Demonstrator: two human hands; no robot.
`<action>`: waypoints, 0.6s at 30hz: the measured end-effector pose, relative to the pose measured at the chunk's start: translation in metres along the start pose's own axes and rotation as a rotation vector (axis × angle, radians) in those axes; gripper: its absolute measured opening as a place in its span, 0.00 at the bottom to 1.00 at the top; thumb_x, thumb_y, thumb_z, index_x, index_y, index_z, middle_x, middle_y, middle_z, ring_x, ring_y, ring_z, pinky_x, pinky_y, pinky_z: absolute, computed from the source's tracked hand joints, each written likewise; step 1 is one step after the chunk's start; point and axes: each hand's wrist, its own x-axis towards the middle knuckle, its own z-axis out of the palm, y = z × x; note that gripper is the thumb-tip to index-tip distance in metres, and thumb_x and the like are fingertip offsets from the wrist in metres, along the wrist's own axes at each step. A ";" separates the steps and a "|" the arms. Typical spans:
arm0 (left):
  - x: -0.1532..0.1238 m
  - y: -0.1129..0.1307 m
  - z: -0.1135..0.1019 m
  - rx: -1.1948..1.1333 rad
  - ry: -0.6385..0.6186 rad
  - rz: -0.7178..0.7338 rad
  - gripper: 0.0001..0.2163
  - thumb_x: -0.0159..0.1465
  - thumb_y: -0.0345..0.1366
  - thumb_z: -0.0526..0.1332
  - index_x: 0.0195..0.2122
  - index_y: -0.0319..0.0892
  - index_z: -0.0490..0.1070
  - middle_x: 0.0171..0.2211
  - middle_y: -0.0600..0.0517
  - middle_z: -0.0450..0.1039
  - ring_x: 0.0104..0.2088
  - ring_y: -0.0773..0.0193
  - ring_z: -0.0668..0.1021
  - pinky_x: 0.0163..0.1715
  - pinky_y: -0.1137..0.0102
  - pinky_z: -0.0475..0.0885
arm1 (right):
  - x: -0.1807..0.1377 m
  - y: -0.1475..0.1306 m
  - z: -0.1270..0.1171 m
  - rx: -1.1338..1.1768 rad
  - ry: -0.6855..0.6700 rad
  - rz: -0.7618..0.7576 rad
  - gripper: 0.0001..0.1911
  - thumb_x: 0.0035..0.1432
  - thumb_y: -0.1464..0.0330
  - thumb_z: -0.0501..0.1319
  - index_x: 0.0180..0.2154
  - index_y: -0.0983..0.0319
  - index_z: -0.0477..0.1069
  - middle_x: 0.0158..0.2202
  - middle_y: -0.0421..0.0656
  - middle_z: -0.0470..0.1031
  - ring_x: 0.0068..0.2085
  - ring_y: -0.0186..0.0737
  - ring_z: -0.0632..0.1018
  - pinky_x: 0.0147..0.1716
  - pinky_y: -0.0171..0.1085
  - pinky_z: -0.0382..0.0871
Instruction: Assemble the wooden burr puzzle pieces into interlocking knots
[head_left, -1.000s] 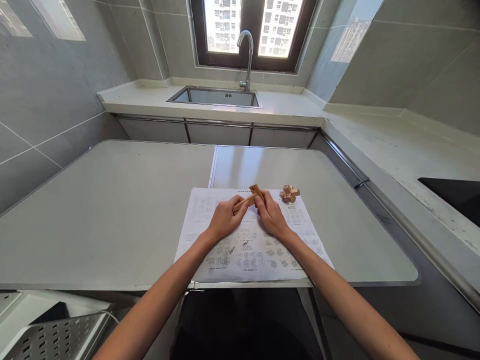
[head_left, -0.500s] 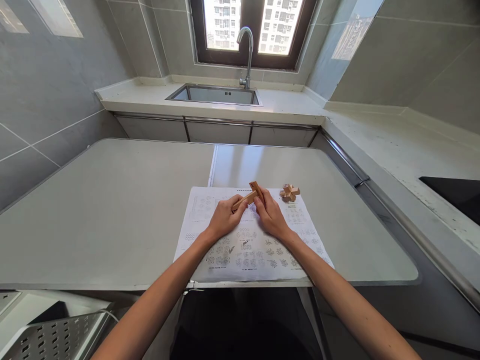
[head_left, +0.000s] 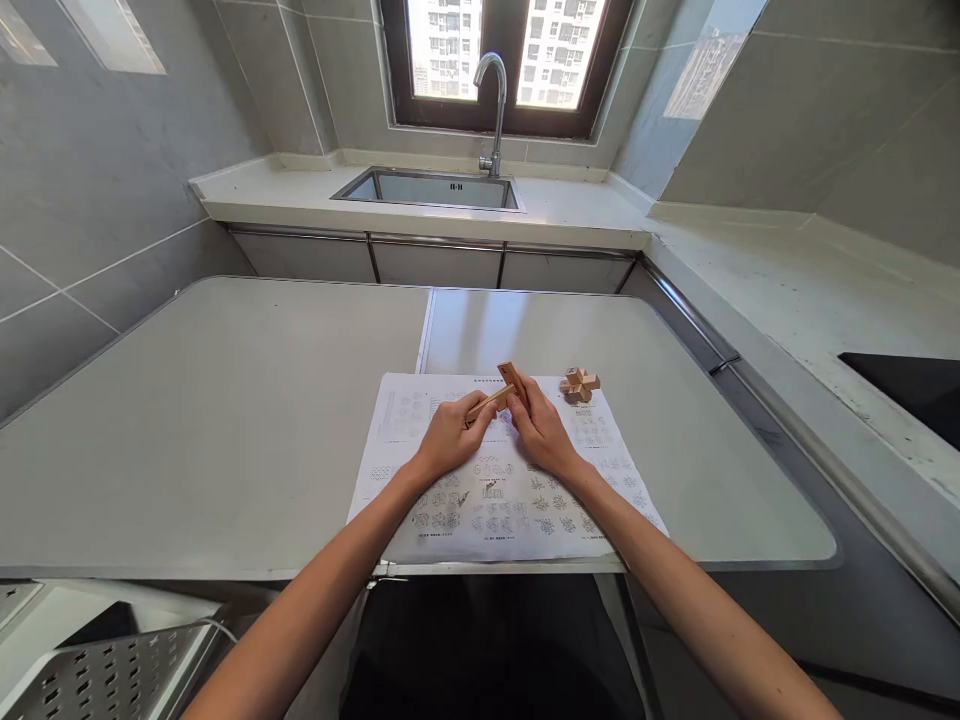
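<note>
Over the printed sheet, both hands meet with wooden puzzle pieces between them. My left hand is closed on one light wooden puzzle piece, which slants up to the right. Fingers of my right hand are wrapped round another wooden puzzle piece, its end sticking out to the upper left. The two pieces touch or overlap between the fingertips; whether they interlock I cannot tell. Right of my right hand, an assembled wooden burr puzzle rests at the sheet's upper right edge.
The sheet with puzzle diagrams lies at the front of a pale folding table. Beyond the table are a counter with a sink and a faucet. A perforated metal rack stands low at the left; a counter runs along the right.
The left hand's piece has tilted or shifted very slightly against the right hand's piece. Both hands stay in nearly the same place, and the burr puzzle has not moved.
</note>
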 end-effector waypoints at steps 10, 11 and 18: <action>0.000 0.002 0.000 0.014 0.004 -0.006 0.15 0.74 0.46 0.55 0.34 0.43 0.71 0.26 0.55 0.72 0.25 0.65 0.69 0.29 0.69 0.63 | 0.001 0.001 0.000 0.019 0.004 -0.049 0.25 0.76 0.60 0.52 0.69 0.55 0.62 0.63 0.50 0.74 0.57 0.51 0.77 0.59 0.52 0.70; 0.000 0.001 0.000 0.014 0.005 -0.009 0.15 0.74 0.46 0.55 0.34 0.43 0.71 0.26 0.55 0.73 0.26 0.65 0.70 0.29 0.69 0.63 | 0.001 0.001 0.000 0.018 0.008 -0.056 0.25 0.76 0.60 0.52 0.69 0.55 0.62 0.63 0.50 0.75 0.58 0.51 0.77 0.59 0.52 0.70; 0.000 0.002 0.000 0.007 0.019 -0.007 0.16 0.74 0.47 0.55 0.35 0.43 0.72 0.28 0.54 0.75 0.27 0.64 0.72 0.30 0.68 0.64 | 0.002 0.003 0.002 0.011 0.036 -0.087 0.24 0.76 0.60 0.53 0.69 0.55 0.64 0.60 0.50 0.77 0.54 0.50 0.78 0.56 0.51 0.73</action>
